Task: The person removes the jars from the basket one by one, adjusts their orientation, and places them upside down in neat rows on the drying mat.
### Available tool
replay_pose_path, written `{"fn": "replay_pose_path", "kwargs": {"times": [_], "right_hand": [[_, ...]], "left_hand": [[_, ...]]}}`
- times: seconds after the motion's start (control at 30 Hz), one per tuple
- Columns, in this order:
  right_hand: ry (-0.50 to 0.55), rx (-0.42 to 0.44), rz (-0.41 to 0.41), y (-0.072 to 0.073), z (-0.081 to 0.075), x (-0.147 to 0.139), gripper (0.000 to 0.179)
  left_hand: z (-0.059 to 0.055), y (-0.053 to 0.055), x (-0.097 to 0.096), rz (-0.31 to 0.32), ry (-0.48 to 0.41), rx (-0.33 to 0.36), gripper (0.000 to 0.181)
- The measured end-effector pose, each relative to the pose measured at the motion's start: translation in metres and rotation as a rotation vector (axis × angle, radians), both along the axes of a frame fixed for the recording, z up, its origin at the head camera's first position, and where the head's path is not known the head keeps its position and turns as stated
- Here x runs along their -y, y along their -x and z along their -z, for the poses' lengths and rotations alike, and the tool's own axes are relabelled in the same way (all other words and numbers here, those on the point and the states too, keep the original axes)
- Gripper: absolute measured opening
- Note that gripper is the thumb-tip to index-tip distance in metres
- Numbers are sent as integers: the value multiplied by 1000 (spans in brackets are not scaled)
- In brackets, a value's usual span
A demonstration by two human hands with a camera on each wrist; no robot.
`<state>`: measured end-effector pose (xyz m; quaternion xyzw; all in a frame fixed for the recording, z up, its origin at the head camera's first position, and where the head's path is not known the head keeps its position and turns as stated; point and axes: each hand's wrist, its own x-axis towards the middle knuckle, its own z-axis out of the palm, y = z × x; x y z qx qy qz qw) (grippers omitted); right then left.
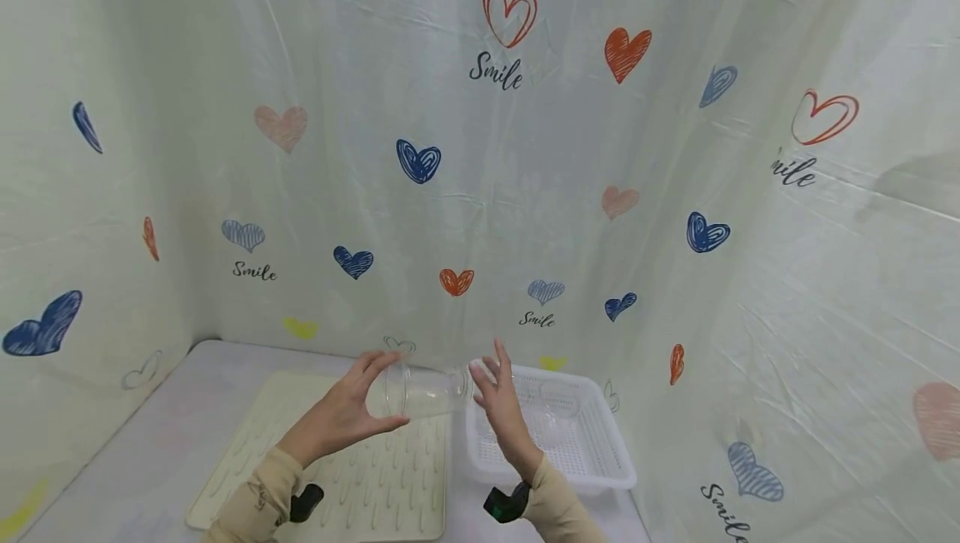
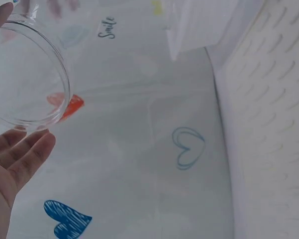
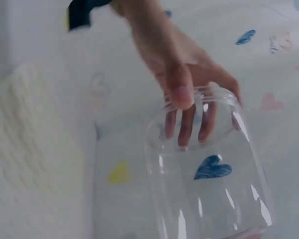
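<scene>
In the head view a clear glass jar (image 1: 429, 393) lies sideways in the air, above the boundary between the mat and the basket. My left hand (image 1: 345, 410) grips its left end, with fingers over the top and the thumb underneath. In the right wrist view, this left hand (image 3: 189, 69) has its thumb and fingers around the threaded neck of the jar (image 3: 209, 199). My right hand (image 1: 502, 410) is at the jar's other end, fingers spread and mostly straight, fingertips right at the glass. The left wrist view shows a round glass rim (image 2: 64, 84) beside the fingers.
A cream mat with raised ridges (image 1: 375, 485) lies on the white tabletop (image 1: 150, 451). To its right stands a white perforated plastic basket (image 1: 611, 451) with a clear rounded item (image 1: 561, 401) inside. A curtain printed with hearts (image 1: 495, 176) surrounds the table at the back and sides.
</scene>
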<state>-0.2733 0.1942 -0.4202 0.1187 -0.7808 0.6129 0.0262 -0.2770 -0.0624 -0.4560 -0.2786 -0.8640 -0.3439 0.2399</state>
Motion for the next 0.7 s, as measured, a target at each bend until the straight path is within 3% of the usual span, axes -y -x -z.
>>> {"fn": "replay_pose_path", "kwargs": {"times": [0.13, 0.23, 0.5, 0.7], "right_hand": [[286, 381, -153, 6, 11, -2, 89], [375, 523, -231, 9, 19, 0, 97], [380, 551, -262, 19, 29, 14, 99], [333, 481, -277, 25, 32, 32, 90]], "left_hand": [[0, -3, 0, 3, -11, 35, 90], [2, -5, 1, -4, -5, 51, 91], [7, -11, 12, -46, -10, 40, 92], [16, -15, 25, -77, 19, 57, 96]]}}
